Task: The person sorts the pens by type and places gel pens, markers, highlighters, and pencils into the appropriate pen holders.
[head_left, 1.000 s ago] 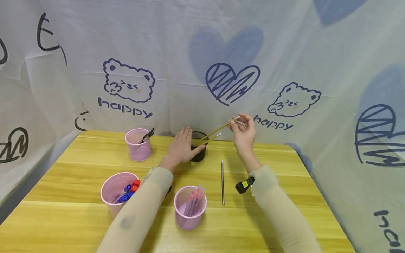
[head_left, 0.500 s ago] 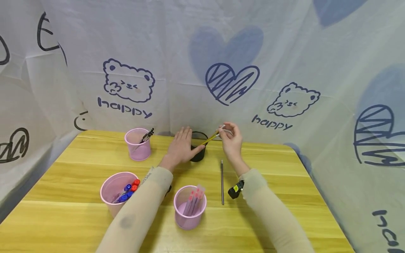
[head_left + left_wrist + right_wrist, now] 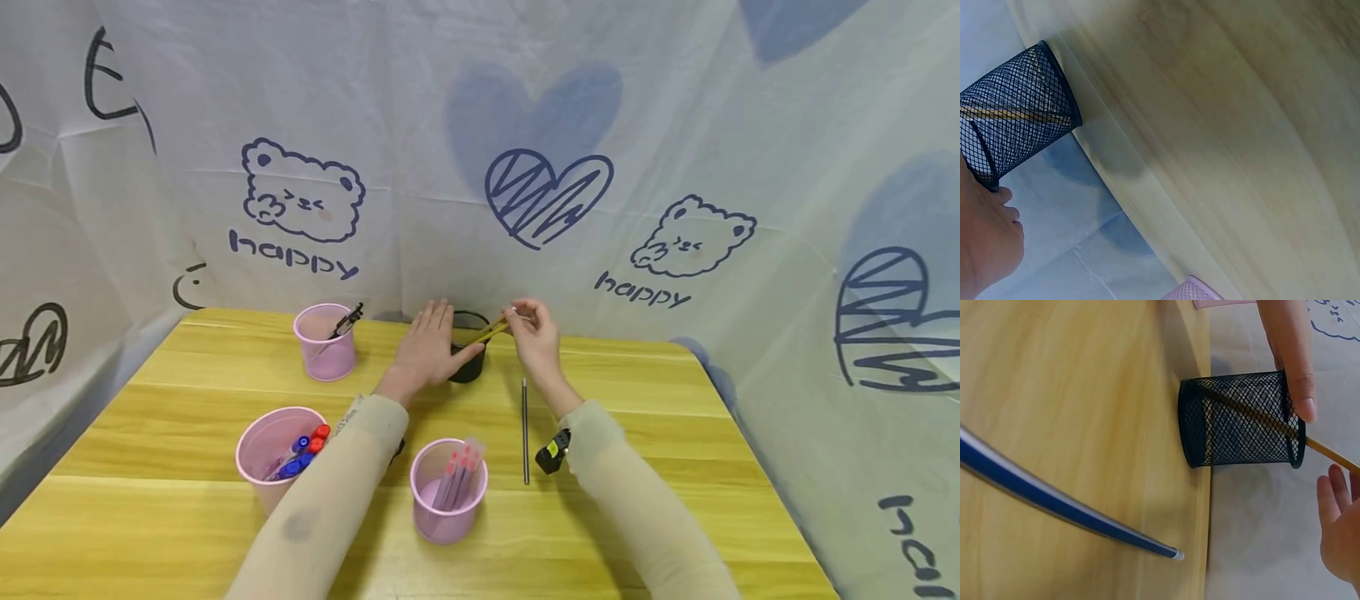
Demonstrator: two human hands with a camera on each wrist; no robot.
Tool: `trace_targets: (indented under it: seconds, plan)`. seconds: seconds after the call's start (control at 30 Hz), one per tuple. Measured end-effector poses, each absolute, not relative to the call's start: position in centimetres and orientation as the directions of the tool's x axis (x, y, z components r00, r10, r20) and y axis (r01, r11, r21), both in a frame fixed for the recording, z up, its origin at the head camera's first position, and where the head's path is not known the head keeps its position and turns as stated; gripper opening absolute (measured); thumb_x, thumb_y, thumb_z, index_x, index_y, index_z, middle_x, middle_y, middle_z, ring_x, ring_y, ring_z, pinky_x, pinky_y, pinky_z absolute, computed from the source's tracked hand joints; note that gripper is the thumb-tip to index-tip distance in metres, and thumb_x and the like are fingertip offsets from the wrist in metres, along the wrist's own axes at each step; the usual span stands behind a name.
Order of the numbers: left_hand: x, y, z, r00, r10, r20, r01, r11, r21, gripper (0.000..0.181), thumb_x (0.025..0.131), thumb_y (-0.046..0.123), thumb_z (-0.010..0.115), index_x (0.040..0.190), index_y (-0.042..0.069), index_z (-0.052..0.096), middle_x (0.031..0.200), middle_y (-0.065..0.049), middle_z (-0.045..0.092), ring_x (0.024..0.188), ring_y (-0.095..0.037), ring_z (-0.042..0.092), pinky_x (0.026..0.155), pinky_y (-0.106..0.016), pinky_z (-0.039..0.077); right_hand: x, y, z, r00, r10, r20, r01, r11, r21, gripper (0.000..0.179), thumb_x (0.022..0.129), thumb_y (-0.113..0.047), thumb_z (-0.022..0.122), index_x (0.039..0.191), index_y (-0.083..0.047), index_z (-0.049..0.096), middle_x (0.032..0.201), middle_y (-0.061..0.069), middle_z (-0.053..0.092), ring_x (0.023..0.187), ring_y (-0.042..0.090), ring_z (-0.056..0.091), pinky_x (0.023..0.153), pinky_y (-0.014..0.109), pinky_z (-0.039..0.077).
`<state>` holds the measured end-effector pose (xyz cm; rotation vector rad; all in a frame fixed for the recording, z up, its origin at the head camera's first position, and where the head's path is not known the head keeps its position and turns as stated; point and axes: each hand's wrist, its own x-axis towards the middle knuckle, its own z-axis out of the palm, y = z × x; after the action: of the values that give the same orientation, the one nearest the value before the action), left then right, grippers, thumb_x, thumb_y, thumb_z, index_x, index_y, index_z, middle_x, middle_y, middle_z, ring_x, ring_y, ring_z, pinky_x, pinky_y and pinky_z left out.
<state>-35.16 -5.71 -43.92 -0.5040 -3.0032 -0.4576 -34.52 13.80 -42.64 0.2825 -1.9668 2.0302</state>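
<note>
A black mesh pen cup (image 3: 467, 364) stands upright near the table's far edge. My left hand (image 3: 429, 352) rests against its left side, fingers straight and the thumb laid along the near rim. Yellow pencils (image 3: 489, 332) lean out of the cup to the right. With thumb and fingertips, my right hand (image 3: 536, 337) pinches the upper end of a yellow pencil; whether it touches a second one I cannot tell. In the right wrist view, the pencil (image 3: 1329, 454) slants through the cup (image 3: 1244, 419). A dark pencil (image 3: 525, 433) lies on the table, nearer me.
One pink cup (image 3: 326, 354) with black pens stands left of my left hand. Another pink cup (image 3: 258, 446) holds red- and blue-capped markers beside my left forearm. A third pink cup (image 3: 442, 525) with pink-tipped pens stands between my forearms. Printed cloth (image 3: 420, 125) hangs behind the table.
My right hand has moved left and down toward the black cup, and the pencil it pinches has sunk further in. My left hand has stayed against the cup.
</note>
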Motion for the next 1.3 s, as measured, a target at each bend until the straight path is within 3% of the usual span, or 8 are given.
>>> trace_targets:
  seconds: [0.17, 0.43, 0.6, 0.93, 1.3]
  plan:
    - [-35.1, -5.7, -43.9, -0.942, 0.314, 0.119, 0.335, 0.898, 0.284, 0.1, 0.102, 0.073, 0.036, 0.164, -0.003, 0.015, 0.173, -0.02, 0.009, 0.16, -0.036, 0.004, 0.131, -0.047, 0.005, -34.4, 14.1, -42.7, -0.947, 0.05, 0.317, -0.318, -0.011, -0.948, 0.035, 0.105, -0.011, 0.062, 0.132, 0.01, 0.053, 0.119, 0.017, 0.064, 0.11, 0.032, 0.067, 0.104, 0.056, 0.053]
    - [-35.1, -5.7, -43.8, -0.942, 0.315, 0.115, 0.335, 0.897, 0.287, 0.1, 0.102, 0.073, 0.036, 0.164, -0.003, 0.014, 0.173, -0.02, 0.009, 0.16, -0.036, 0.004, 0.131, -0.046, 0.005, -33.8, 15.7, -41.7, -0.933, 0.019, 0.359, -0.352, 0.145, -0.925, 0.033, 0.106, -0.018, 0.061, 0.134, 0.0, 0.062, 0.136, 0.019, 0.063, 0.121, 0.033, 0.063, 0.101, 0.035, 0.055]
    - [-35.2, -5.8, -43.8, -0.941, 0.316, 0.123, 0.338, 0.897, 0.284, 0.101, 0.102, 0.073, 0.036, 0.164, -0.004, 0.015, 0.173, -0.02, 0.008, 0.16, -0.037, 0.004, 0.131, -0.046, 0.004, -33.2, 16.8, -40.6, -0.913, -0.001, 0.407, -0.401, 0.183, -0.898, 0.035, 0.106, -0.015, 0.061, 0.138, 0.0, 0.06, 0.141, 0.019, 0.062, 0.128, 0.031, 0.06, 0.109, 0.041, 0.051]
    - [-35.2, -5.8, -43.9, -0.939, 0.322, 0.12, 0.343, 0.896, 0.281, 0.101, 0.102, 0.073, 0.034, 0.164, -0.004, 0.013, 0.173, -0.021, 0.007, 0.16, -0.037, 0.003, 0.131, -0.046, 0.003, -31.0, 19.1, -40.4, -0.891, -0.068, 0.449, -0.445, 0.337, -0.83, 0.032, 0.1, -0.006, 0.065, 0.132, -0.001, 0.064, 0.132, 0.016, 0.067, 0.119, 0.032, 0.066, 0.1, 0.042, 0.057]
    - [-35.4, -5.8, -44.3, -0.939, 0.321, 0.125, 0.344, 0.894, 0.286, 0.101, 0.102, 0.073, 0.034, 0.164, -0.004, 0.013, 0.173, -0.021, 0.007, 0.16, -0.037, 0.003, 0.131, -0.046, 0.004, -29.6, 20.5, -43.4, -0.93, -0.189, 0.315, -0.367, 0.482, -0.796, 0.046, 0.095, 0.001, 0.07, 0.14, 0.0, 0.058, 0.136, 0.019, 0.062, 0.109, 0.032, 0.068, 0.091, 0.042, 0.061]
